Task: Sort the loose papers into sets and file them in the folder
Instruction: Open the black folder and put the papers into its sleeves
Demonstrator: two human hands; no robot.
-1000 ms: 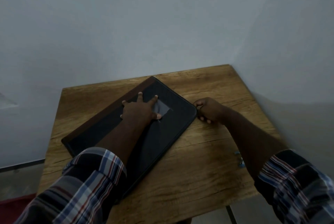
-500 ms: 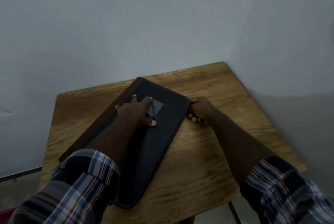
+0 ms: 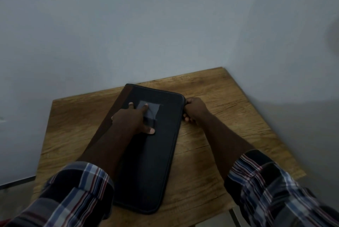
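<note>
Head view: the closed dark folder (image 3: 157, 153) lies lengthwise, six to twelve o'clock. The left hand (image 3: 132, 119) presses flat on its grey label (image 3: 153, 110), writing unreadable; the right hand (image 3: 194, 108) grips its three o'clock edge.

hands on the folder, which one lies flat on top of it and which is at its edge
The left hand lies flat on the folder cover, fingers reaching its grey label. The right hand curls at the folder's far right corner.

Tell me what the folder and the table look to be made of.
Folder: probably leather or imitation leather, black and matte, with a stitched-looking rounded edge and a brown spine strip; dim light leaves it unsure. Table: wood or wood-look laminate, light brown with visible grain and dark crack-like lines.
</note>
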